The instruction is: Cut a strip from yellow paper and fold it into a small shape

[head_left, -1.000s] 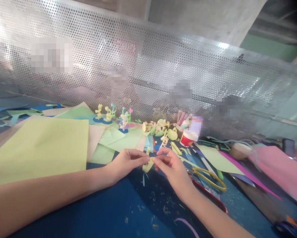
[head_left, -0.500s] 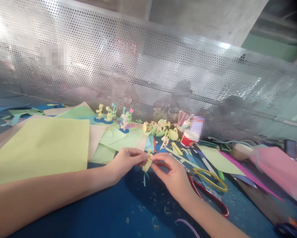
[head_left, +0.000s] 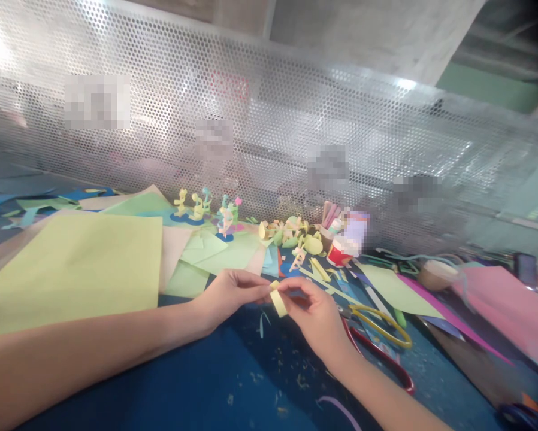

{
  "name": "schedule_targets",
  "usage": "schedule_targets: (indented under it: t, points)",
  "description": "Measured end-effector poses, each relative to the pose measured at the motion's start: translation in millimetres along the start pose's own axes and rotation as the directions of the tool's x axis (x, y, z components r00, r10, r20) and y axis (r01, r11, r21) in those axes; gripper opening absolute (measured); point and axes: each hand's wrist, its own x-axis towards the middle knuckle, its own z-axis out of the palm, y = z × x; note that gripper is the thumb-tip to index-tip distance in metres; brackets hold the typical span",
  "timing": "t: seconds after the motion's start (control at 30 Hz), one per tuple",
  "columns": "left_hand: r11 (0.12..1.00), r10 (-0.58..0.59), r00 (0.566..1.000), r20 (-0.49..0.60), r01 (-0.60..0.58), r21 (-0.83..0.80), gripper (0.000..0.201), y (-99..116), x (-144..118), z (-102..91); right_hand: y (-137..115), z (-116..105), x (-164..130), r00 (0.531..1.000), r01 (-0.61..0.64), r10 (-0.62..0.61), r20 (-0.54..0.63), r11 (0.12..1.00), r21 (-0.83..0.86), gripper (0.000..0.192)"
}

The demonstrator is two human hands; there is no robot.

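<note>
Between my two hands is a small curled yellow paper strip (head_left: 278, 303), held above the blue tabletop (head_left: 197, 371). My left hand (head_left: 233, 294) pinches its upper end with thumb and forefinger. My right hand (head_left: 311, 311) pinches the same strip from the other side, its fingertips close to the left ones. Just right of the right wrist lie scissors (head_left: 381, 323) with one yellow and one red handle. Below the fingers a thin light-blue paper sliver (head_left: 262, 325) rests on the table.
Yellow-green paper sheets (head_left: 93, 257) cover the left side. Small paper figures (head_left: 197, 206) stand at the back, near a heap of yellow paper pieces (head_left: 296, 233) and a red-and-white tub (head_left: 339, 251). Pink paper (head_left: 507, 311) lies right. A perforated metal screen (head_left: 161, 108) rises behind.
The yellow strip has turned and shifted slightly right, now hanging in a curl beneath the right fingertips. Both hands have otherwise barely moved.
</note>
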Motion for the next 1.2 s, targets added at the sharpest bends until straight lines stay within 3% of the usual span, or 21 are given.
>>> schedule_targets:
  t: [0.37, 0.57, 0.87, 1.2]
  points:
    - [0.998, 0.001, 0.998, 0.057, 0.002, -0.056, 0.031, -1, -1, 1.0, 2, 1, 0, 1.0, 0.011, -0.009, -0.02, 0.993, 0.116, 0.017]
    - [0.999, 0.031, 1.0, 0.002, -0.031, 0.019, 0.022, -5, 1, -0.5, 0, 3, 0, 0.999, -0.024, 0.02, 0.026, 0.991, 0.131, 0.016]
    - [0.986, 0.036, 0.996, 0.08, -0.048, 0.16, 0.027, -7, 0, -0.5, 5, 0, 0, 0.995, -0.1, 0.098, 0.023, 0.99, 0.1, 0.017]
    - [0.985, 0.072, 0.994, 0.08, -0.084, 0.149, 0.023, -10, 2, -1.4, 2, 0, 0, 0.988, -0.155, 0.144, 0.063, 0.964, 0.215, 0.018]
